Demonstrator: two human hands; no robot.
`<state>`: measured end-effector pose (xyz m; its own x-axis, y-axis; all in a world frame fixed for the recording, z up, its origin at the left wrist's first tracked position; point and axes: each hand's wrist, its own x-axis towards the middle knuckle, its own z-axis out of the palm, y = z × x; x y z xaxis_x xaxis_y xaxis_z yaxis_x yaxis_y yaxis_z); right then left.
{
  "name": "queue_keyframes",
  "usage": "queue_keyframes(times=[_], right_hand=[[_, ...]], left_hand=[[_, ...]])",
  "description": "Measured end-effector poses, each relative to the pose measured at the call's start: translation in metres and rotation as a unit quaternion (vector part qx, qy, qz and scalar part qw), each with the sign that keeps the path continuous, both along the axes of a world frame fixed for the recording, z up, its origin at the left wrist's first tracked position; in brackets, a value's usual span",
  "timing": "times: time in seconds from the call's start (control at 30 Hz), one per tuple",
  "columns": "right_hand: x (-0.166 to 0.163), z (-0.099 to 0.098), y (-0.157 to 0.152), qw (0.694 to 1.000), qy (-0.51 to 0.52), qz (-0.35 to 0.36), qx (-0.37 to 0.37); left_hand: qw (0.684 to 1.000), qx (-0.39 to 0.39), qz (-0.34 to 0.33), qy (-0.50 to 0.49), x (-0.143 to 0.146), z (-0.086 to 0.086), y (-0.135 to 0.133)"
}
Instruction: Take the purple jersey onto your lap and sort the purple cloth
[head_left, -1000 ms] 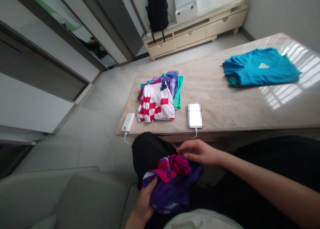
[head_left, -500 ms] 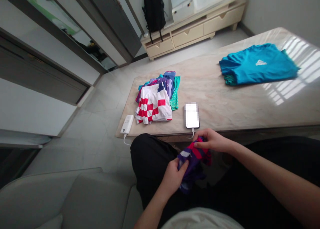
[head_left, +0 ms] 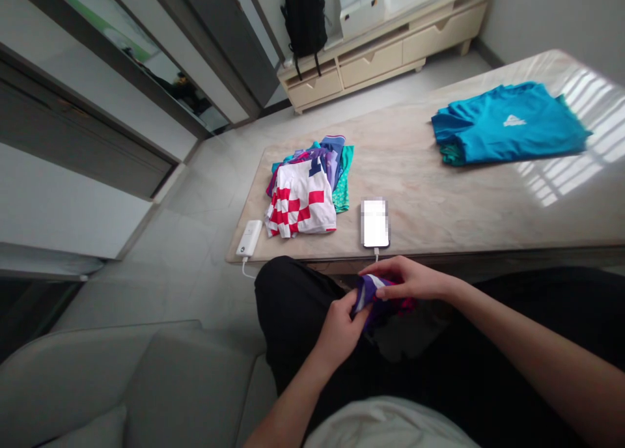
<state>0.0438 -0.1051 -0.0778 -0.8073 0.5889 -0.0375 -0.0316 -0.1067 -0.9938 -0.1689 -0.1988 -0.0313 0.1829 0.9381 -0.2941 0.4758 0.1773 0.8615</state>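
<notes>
- Two hands grasp one bunched cloth: the left hand pinches its left end, and the right hand grips it from above, fingers bent over it.
- The cloth is purple with a white band and a pink part, crumpled, partly hidden by fingers.
- It is held off the desk, just beyond the near edge, below the phone.
- Its visible length runs roughly along that edge, white-banded end left, pink end right; its full long axis cannot be told.
</notes>
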Motion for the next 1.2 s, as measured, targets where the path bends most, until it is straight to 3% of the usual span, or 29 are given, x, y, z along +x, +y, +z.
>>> queue_keyframes(times=[0.17, 0.43, 0.6, 0.73, 0.8, 1.0, 1.1, 1.2], right_hand=[[-0.004, -0.004, 0.0, 0.992, -0.001, -0.079, 0.096], [0.01, 0.002, 0.005, 0.984, -0.004, -0.132, 0.122], [0.009, 0.012, -0.005, 0.975, 0.031, -0.146, 0.168], [0.01, 0.016, -0.009, 0.956, 0.036, -0.186, 0.225], [0.013, 0.015, -0.009, 0.932, 0.016, -0.223, 0.285], [0.022, 0.013, -0.007, 0.812, -0.003, -0.327, 0.484], [0.027, 0.018, -0.004, 0.794, -0.005, -0.352, 0.496], [0.031, 0.025, -0.001, 0.812, 0.009, -0.358, 0.461]], left_hand=[[0.999, 0.007, -0.005, 0.053, -0.001, -0.007, -0.002], [0.993, -0.001, -0.042, 0.111, -0.036, -0.022, -0.001], [0.979, 0.051, -0.053, 0.191, -0.054, -0.039, -0.006], [0.974, 0.114, -0.035, 0.194, -0.061, -0.049, -0.011], [0.968, 0.154, -0.015, 0.199, -0.064, -0.048, -0.014], [0.956, 0.197, 0.051, 0.209, -0.084, -0.032, -0.016], [0.958, 0.215, 0.072, 0.178, -0.097, -0.021, -0.014], [0.968, 0.193, 0.1, 0.127, -0.106, -0.008, -0.012]])
